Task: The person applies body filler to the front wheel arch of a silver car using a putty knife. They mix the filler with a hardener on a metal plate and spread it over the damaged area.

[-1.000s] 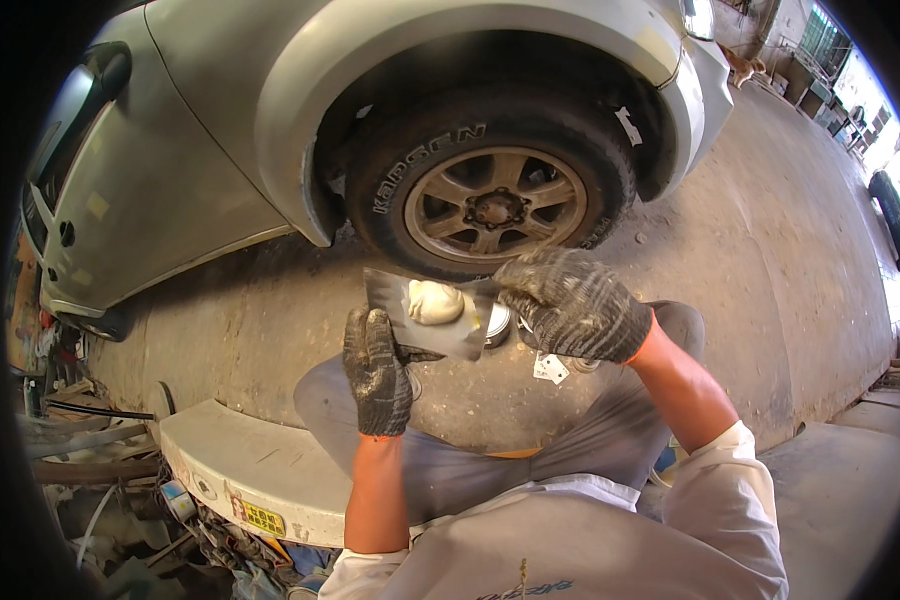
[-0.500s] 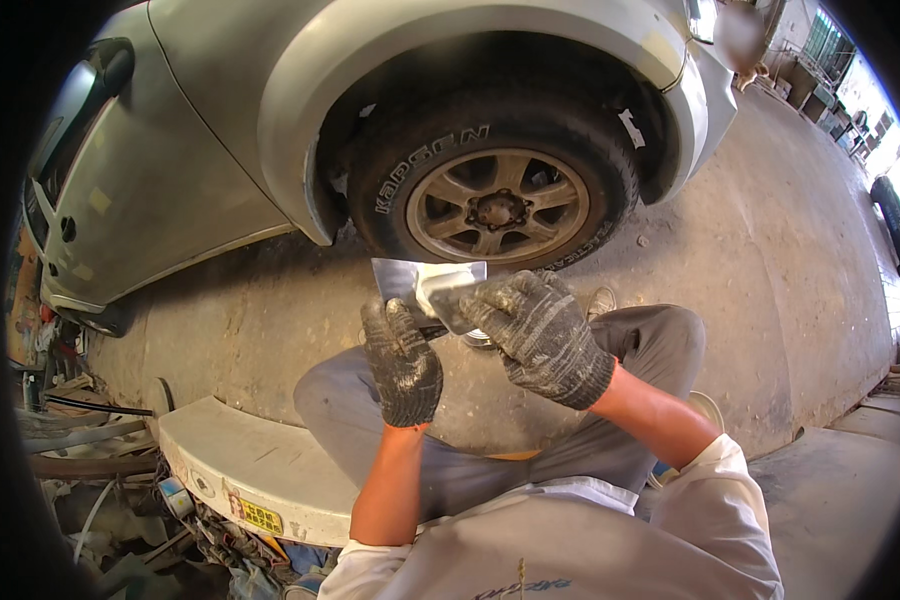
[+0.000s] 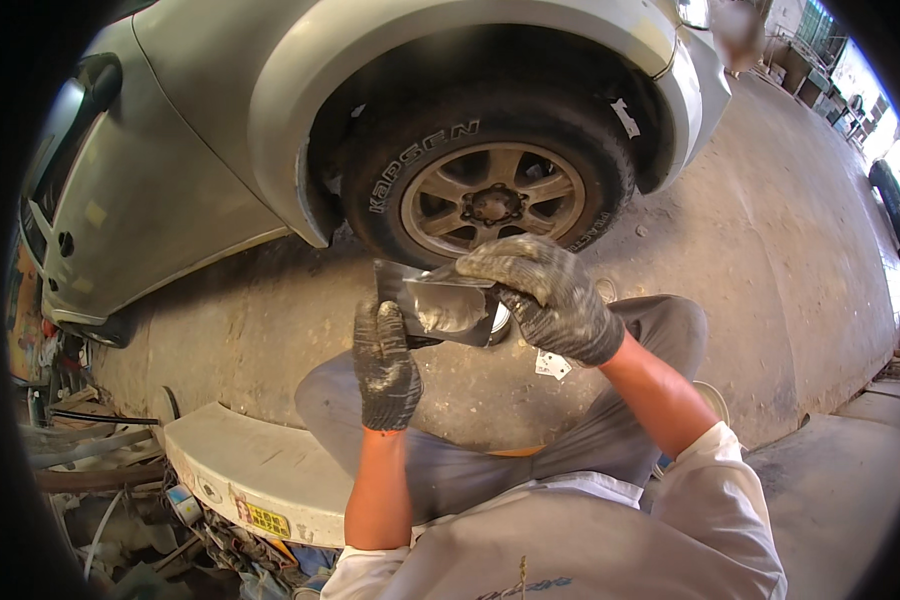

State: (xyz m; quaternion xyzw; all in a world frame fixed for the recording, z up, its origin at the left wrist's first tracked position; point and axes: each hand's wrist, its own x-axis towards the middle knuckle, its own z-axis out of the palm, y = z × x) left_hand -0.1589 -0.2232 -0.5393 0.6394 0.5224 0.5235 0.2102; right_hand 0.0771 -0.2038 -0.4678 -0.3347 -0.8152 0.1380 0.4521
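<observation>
My left hand (image 3: 387, 368), in a dark grey work glove, grips a wide metal putty spreader (image 3: 392, 287) by its lower left side. Pale putty (image 3: 448, 308) is smeared over the middle of its face. My right hand (image 3: 558, 295), gloved too, is closed round a second spreader; its thin edge lies over the upper part of the first blade. Most of that tool is hidden by my fingers. Beyond my hands stands the car's front wheel (image 3: 493, 205), under the pale fender (image 3: 285, 110). A round tin (image 3: 501, 318) shows partly behind the spreader.
Playing cards (image 3: 551, 364) lie on the concrete floor (image 3: 750, 250) between my bent legs. A pale bumper (image 3: 255, 455) rests at my left, with piled scrap parts (image 3: 100, 455) beyond it. The car door (image 3: 135, 195) runs along the far left.
The right-hand spreader has moved across the left one, and the left blade has tilted so its putty-covered face shows. The putty looks spread flatter. The cards have come into sight.
</observation>
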